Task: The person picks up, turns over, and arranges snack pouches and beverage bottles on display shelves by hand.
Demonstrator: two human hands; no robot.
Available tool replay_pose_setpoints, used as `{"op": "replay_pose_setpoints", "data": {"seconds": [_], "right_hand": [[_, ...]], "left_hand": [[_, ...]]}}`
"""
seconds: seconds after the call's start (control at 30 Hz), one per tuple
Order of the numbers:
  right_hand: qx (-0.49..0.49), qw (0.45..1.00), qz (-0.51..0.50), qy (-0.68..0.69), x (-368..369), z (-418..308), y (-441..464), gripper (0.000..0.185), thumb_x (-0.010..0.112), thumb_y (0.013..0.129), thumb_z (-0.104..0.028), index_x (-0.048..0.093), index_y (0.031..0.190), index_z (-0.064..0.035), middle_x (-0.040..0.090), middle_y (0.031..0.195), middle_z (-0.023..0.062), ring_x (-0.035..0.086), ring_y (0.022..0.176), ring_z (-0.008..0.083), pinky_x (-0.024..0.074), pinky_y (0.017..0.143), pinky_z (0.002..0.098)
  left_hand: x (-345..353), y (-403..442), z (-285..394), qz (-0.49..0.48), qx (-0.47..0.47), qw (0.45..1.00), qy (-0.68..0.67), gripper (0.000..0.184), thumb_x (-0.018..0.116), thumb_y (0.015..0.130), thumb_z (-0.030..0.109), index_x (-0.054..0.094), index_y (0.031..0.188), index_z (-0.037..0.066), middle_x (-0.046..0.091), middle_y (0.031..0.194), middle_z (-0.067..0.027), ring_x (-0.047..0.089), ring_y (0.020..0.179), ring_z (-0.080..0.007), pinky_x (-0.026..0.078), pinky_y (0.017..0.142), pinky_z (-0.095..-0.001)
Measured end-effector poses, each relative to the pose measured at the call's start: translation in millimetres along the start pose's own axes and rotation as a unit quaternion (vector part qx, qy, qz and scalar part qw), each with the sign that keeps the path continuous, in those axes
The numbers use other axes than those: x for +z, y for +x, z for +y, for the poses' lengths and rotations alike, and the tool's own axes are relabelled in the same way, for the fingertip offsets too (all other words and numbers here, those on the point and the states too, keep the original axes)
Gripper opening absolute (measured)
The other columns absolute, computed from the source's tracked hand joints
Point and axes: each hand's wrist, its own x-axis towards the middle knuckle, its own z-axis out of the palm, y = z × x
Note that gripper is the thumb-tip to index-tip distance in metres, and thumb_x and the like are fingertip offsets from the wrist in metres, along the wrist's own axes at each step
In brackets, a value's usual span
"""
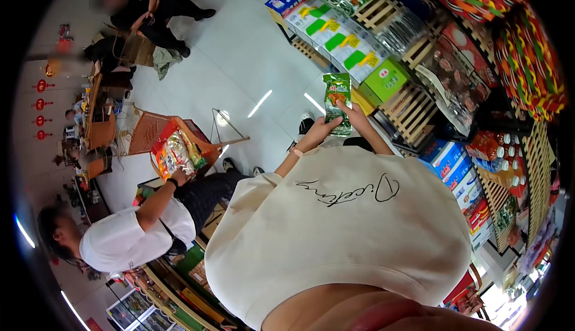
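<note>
A green snack packet (pixel 338 91) with a picture of brown food on its front is held out before my body. My right hand (pixel 353 115) grips its right side, the thumb lying across the front. Closed on the lower left edge is my left hand (pixel 323 130), with a band around the wrist. The packet's lower part is partly covered by my fingers. Just beyond it, to the right, stands a green box (pixel 383 82) on a slatted wooden shelf (pixel 408 110).
Shelves on the right carry white cartons (pixel 335 34), hanging packets and bottles (pixel 486 145). At left, a person in a white shirt (pixel 136 235) reaches to a red basket (pixel 206 149) with snack bags (pixel 177 154). Another person in black (pixel 135 10) sits farther back. Pale floor tiles (pixel 245 61) lie between.
</note>
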Motion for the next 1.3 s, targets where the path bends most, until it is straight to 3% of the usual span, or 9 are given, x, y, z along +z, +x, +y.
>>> {"op": "replay_pose_setpoints", "data": {"seconds": [0.2,0.43,0.53,0.6,0.73,0.8,0.93,1.03,1.3], "right_hand": [[0.036,0.999,-0.008,-0.017,73.6,-24.3,72.1,0.040,0.057,0.080,-0.038,0.058,0.097,-0.0026,0.059,0.087,0.0023,0.052,0.078,0.0082,0.0391,0.072,0.0214],[0.071,0.996,0.049,-0.002,116.1,-33.7,119.6,0.041,0.055,0.081,-0.039,0.058,0.098,-0.0021,0.059,0.086,0.0021,0.052,0.078,0.0086,0.0400,0.070,0.0227],[0.096,0.994,0.043,0.017,116.1,-49.9,124.7,0.040,0.054,0.081,-0.037,0.056,0.102,-0.0018,0.057,0.094,0.0029,0.050,0.086,0.0096,0.0375,0.077,0.0229],[0.072,0.995,0.032,0.059,103.1,-40.0,132.9,0.039,0.052,0.083,-0.033,0.054,0.106,-0.0020,0.055,0.101,0.0020,0.047,0.096,0.0099,0.0333,0.085,0.0226],[-0.022,0.998,0.048,0.035,74.6,-32.2,162.3,0.032,0.054,0.083,-0.027,0.053,0.107,-0.0046,0.056,0.100,0.0002,0.050,0.089,0.0088,0.0376,0.077,0.0213],[0.030,0.996,0.049,0.061,56.6,-35.4,171.8,0.029,0.054,0.083,-0.023,0.053,0.106,-0.0062,0.055,0.086,-0.0026,0.049,0.076,0.0069,0.0387,0.065,0.0202],[-0.035,0.999,0.025,-0.015,21.4,-60.8,208.0,0.020,0.052,0.084,-0.024,0.051,0.096,-0.0075,0.049,0.071,-0.0035,0.041,0.062,0.0036,0.0324,0.054,0.0181],[-0.076,0.990,0.098,-0.067,-9.4,-43.6,242.5,0.013,0.052,0.085,-0.020,0.050,0.089,-0.0076,0.046,0.064,-0.0037,0.039,0.055,0.0045,0.0309,0.049,0.0192],[-0.065,0.951,0.263,-0.147,-94.3,-55.7,296.8,0.015,0.054,0.083,-0.018,0.052,0.089,-0.0047,0.049,0.065,0.0018,0.042,0.058,0.0092,0.0358,0.052,0.0253]], "left_hand": [[-93.5,17.4,35.9,0.040,0.081,0.996,0.021,0.026,0.053,0.084,0.022,0.056,0.095,-0.001,0.059,0.082,-0.0021,0.053,0.072,-0.0073,0.042,0.065,-0.0232],[-143.7,16.2,103.5,0.058,0.020,0.990,0.127,0.026,0.054,0.084,0.026,0.058,0.085,0.000,0.052,0.065,0.0021,0.043,0.057,-0.0050,0.037,0.051,-0.0228],[-165.4,53.0,93.1,0.032,0.085,0.985,0.144,0.026,0.053,0.084,0.026,0.058,0.079,0.001,0.049,0.060,0.0032,0.039,0.053,-0.0051,0.032,0.046,-0.0232],[-169.1,76.8,96.2,0.017,0.079,0.981,0.177,0.028,0.053,0.084,0.028,0.057,0.076,0.001,0.046,0.059,0.0038,0.037,0.053,-0.0054,0.030,0.046,-0.0231],[-176.8,127.2,117.5,-0.046,0.045,0.973,0.223,0.030,0.053,0.084,0.031,0.055,0.074,0.003,0.045,0.061,0.0040,0.036,0.055,-0.0055,0.032,0.049,-0.0221],[-168.8,142.3,135.1,-0.062,0.066,0.977,0.195,0.031,0.052,0.084,0.032,0.057,0.077,0.003,0.049,0.062,0.0038,0.040,0.056,-0.0056,0.034,0.050,-0.0218],[-163.2,198.7,163.2,-0.106,0.083,0.979,0.154,0.032,0.053,0.083,0.034,0.059,0.079,0.003,0.053,0.065,0.0027,0.045,0.058,-0.0058,0.036,0.051,-0.0219],[-159.1,241.2,192.1,-0.119,-0.021,0.955,0.271,0.033,0.055,0.082,0.033,0.059,0.090,0.001,0.056,0.070,0.0023,0.046,0.058,-0.0054,0.037,0.052,-0.0213],[-128.8,372.4,206.3,-0.132,0.204,0.890,0.386,0.024,0.061,0.076,0.023,0.060,0.081,0.000,0.058,0.062,-0.0044,0.050,0.054,-0.0099,0.039,0.048,-0.0252]]}}
